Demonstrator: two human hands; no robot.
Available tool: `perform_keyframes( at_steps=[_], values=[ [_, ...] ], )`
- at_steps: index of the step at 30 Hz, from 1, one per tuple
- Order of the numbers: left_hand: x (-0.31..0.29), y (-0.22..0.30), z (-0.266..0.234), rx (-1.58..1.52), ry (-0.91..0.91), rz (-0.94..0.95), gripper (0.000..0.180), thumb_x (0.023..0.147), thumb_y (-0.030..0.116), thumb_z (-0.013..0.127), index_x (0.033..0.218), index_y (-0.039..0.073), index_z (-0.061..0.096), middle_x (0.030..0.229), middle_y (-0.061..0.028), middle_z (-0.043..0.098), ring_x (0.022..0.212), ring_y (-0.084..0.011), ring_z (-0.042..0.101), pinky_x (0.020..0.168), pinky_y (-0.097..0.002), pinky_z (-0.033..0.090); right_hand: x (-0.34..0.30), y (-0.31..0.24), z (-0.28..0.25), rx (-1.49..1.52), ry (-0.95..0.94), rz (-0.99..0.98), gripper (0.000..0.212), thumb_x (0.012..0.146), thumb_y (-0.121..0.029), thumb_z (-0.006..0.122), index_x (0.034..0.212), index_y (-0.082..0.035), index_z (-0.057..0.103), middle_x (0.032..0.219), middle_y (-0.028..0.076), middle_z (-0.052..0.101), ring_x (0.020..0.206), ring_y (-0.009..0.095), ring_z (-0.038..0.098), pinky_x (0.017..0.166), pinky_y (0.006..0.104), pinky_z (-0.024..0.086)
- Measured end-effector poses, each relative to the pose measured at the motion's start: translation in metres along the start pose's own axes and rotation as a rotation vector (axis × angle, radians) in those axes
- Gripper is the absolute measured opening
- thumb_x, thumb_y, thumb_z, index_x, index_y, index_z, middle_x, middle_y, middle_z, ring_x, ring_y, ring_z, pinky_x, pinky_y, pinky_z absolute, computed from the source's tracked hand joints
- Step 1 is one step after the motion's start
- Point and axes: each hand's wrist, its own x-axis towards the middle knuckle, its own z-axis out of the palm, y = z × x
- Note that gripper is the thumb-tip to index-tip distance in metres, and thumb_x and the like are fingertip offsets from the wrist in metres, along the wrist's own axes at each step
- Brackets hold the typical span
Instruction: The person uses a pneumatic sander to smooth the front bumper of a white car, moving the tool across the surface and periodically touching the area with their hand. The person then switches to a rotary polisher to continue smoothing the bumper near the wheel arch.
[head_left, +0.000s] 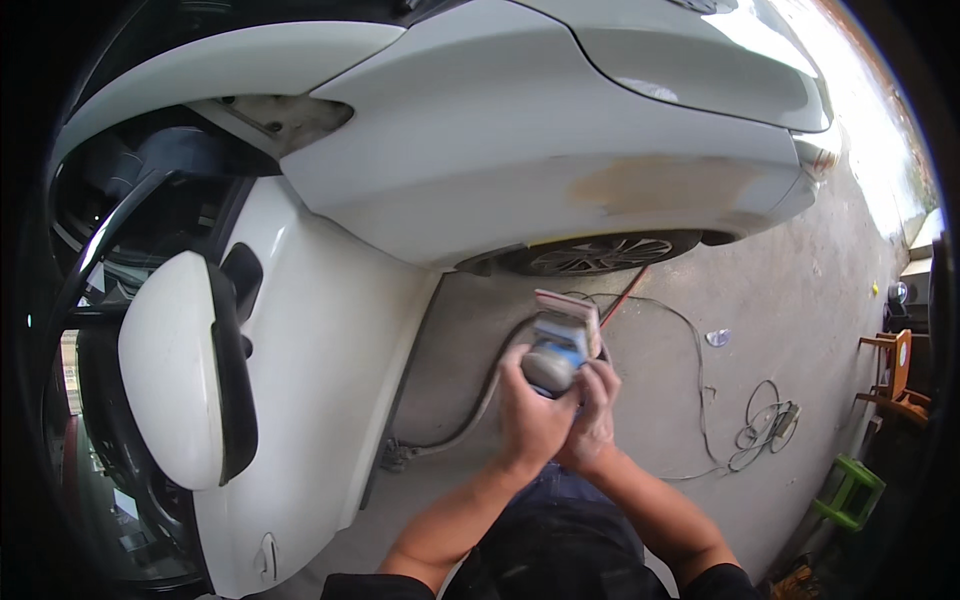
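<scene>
A power sander (pixel 552 366) with a rounded grey-and-blue body and a flat rectangular pad is held up in front of me, its pad tilted upward and away. My left hand (pixel 536 418) wraps the sander's left side, thumb toward the top. On the other side, my right hand (pixel 596 412) closes around it with bent fingers, the two wrists close together. The sander is apart from the car. Beyond it, the white car's front fender (pixel 460 150) carries a tan, sanded-looking patch (pixel 655 186) above the wheel (pixel 598 255).
An open white car door (pixel 310 360) with a side mirror (pixel 172 370) stands at left. A grey hose (pixel 462 430) and thin cables (pixel 692 330) lie on the concrete floor (pixel 650 420). At right are a power strip (pixel 785 422), a green stool (pixel 850 492) and a wooden chair (pixel 898 370).
</scene>
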Motion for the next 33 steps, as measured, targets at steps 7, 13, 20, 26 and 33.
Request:
perform_keyframes(
  at_steps=[7,13,20,26,33],
  values=[
    [-0.024,-0.001,-0.065,0.106,-0.357,0.346,0.061,0.087,0.016,0.069,0.139,-0.006,0.047,0.132,-0.0278,0.056,0.123,-0.0439,0.055,0.107,-0.0492,0.043,-0.025,-0.015,0.052,0.141,0.462,0.311,0.097,0.062,-0.017,0.091,0.143,-0.005,0.039,0.129,0.019,0.047,0.117,0.036,0.05,0.102,0.0465,0.043],
    [-0.007,-0.067,-0.103,0.019,-0.399,0.236,0.059,0.086,0.008,0.071,0.14,-0.002,0.048,0.132,-0.0216,0.06,0.121,-0.0356,0.061,0.105,-0.0427,0.047,-0.015,-0.018,0.099,0.676,0.532,0.761,0.086,0.069,-0.014,0.088,0.14,-0.005,0.041,0.122,0.012,0.051,0.11,0.025,0.055,0.1,0.0375,0.045],
    [0.045,-0.192,-0.076,-0.056,-0.568,-0.11,0.043,0.084,0.012,0.08,0.12,0.003,0.059,0.086,-0.0087,0.065,0.077,-0.0189,0.064,0.074,-0.0304,0.053,0.03,0.0,0.149,0.865,0.672,0.737,0.086,0.077,-0.009,0.082,0.149,-0.007,0.034,0.121,0.01,0.051,0.108,0.019,0.055,0.098,0.0352,0.047],
    [0.119,-0.26,-0.066,0.246,-0.49,0.209,0.031,0.079,0.011,0.082,0.106,0.004,0.067,0.07,-0.0082,0.065,0.062,-0.0176,0.064,0.061,-0.0319,0.052,0.018,0.067,0.228,0.51,0.615,0.483,0.084,0.077,-0.013,0.086,0.141,0.003,0.035,0.122,0.02,0.052,0.104,0.027,0.059,0.092,0.0384,0.05],
    [0.17,-0.308,-0.061,0.42,-0.279,0.45,0.038,0.071,0.009,0.082,0.106,0.007,0.067,0.066,-0.007,0.062,0.058,-0.026,0.062,0.06,-0.0364,0.053,0.057,0.086,0.253,0.313,0.72,0.134,0.086,0.071,-0.015,0.088,0.136,0.001,0.035,0.121,0.027,0.049,0.106,0.039,0.058,0.09,0.0424,0.052]
  ],
)
